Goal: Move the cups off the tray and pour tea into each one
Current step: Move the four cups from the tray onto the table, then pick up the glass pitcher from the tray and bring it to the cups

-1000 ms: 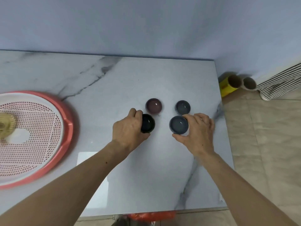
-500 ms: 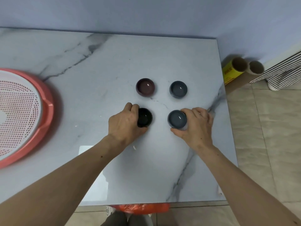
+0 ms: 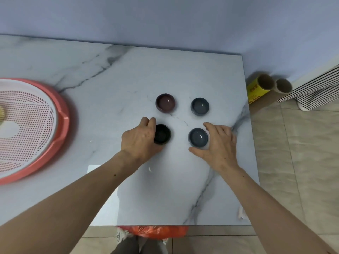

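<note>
Four small cups stand in a square on the marble table [image 3: 165, 189]. The maroon cup [image 3: 165, 103] and a grey-blue cup [image 3: 200, 106] form the far row. In the near row, my left hand [image 3: 139, 140] grips the black cup [image 3: 162, 134] from its left side. My right hand [image 3: 218, 143] curls round the near grey-blue cup [image 3: 198, 137] from its right, thumb at its near edge. All the cups look empty. The round pink tray [image 3: 63, 125] with a white perforated insert lies at the far left.
A blurred yellowish object [image 3: 1, 114] sits on the tray at the frame's left edge. Cardboard tubes [image 3: 266, 85] and a striped cloth [image 3: 311, 88] lie on the tiled floor right of the table. An orange bag [image 3: 154, 230] shows below the front edge.
Both hands have drawn the black and grey-blue cups slightly nearer and apart from the far row. The hands keep their hold on the cups.
</note>
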### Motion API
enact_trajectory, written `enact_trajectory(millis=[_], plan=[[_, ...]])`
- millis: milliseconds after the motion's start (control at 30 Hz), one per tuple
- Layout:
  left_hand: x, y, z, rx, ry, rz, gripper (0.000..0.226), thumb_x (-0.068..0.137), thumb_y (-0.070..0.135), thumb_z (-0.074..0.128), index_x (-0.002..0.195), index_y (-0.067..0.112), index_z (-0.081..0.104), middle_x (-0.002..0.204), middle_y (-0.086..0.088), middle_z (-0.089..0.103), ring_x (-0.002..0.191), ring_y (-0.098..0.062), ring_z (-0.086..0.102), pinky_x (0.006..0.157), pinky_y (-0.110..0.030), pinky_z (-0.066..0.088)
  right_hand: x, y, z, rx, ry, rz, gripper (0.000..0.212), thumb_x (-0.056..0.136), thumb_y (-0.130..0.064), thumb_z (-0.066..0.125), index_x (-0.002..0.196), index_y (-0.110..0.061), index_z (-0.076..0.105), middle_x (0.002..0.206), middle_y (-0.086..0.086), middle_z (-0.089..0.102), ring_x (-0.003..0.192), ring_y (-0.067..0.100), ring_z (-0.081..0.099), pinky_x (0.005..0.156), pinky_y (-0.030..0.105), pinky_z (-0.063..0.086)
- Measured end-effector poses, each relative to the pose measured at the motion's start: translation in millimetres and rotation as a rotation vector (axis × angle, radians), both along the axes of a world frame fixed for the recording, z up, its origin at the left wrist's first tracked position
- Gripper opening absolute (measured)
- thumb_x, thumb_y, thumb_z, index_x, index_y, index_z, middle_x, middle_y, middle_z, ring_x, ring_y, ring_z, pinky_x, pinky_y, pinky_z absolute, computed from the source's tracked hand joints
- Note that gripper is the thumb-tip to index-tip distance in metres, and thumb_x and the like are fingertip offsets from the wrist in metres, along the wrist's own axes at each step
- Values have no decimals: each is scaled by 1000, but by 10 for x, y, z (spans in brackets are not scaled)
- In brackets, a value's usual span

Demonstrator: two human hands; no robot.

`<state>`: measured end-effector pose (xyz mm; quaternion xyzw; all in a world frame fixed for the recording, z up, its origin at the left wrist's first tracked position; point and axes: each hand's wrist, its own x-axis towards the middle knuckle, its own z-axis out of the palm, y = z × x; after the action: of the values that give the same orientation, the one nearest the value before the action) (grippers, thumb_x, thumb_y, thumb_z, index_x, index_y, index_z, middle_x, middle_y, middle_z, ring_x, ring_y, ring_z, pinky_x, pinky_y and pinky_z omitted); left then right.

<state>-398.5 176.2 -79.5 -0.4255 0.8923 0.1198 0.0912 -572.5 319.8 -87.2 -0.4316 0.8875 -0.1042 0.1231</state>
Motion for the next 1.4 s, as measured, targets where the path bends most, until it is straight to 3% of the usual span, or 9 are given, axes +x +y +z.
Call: enact_trajectory(millis=[100,233,400,833,1100,1400], plan=[[92,-65,223,-15,-38,-15,52,79,39,64,120,16,42,112,-1,50,73,-29,61,49,-28,31,49,-100,251,-31,18,49,76,62,-60,71,125,-23,52,120,-6,61,116,21,44,94,36,37],[269,-178,532,-46,-55,8,40,87,37,58,118,14,45,112,-2,50,79,-28,62,51,-29,31,172,-365,596,-69,-17,145,48,75,-39,68,118,-19,59,121,-2,61,115,22,48,90,36,42],[657,-379,901,-117,-47,70,29,89,31,54,114,15,53,103,0,57,93,-23,58,52,-30,30,468,-814,975,-81,-22,260,28,83,-24,63,110,-17,64,114,-2,63,106,22,55,73,33,49],[2511,-1037,1350,-165,-132,225,20,87,28,52,102,16,59,97,-2,62,97,-26,60,58,-30,34,1944,-1930,1306,-55,-20,479,21,86,-22,58,106,-19,65,113,-4,63,106,17,55,67,25,39],[3713,-1558,1402,-158,-139,214,24,88,30,52,107,17,60,99,-2,63,98,-26,60,58,-30,36,3091,-2379,1296,-67,-18,449,21,84,-21,62,104,-19,67,108,0,66,103,20,59,70,31,48],[4188,-2058,1259,-139,-163,247,23,88,28,51,107,17,59,102,-1,63,98,-25,60,61,-30,37,3668,-2918,1143,-39,-44,512,23,84,-25,60,106,-23,66,110,-4,65,106,18,59,73,32,50]])
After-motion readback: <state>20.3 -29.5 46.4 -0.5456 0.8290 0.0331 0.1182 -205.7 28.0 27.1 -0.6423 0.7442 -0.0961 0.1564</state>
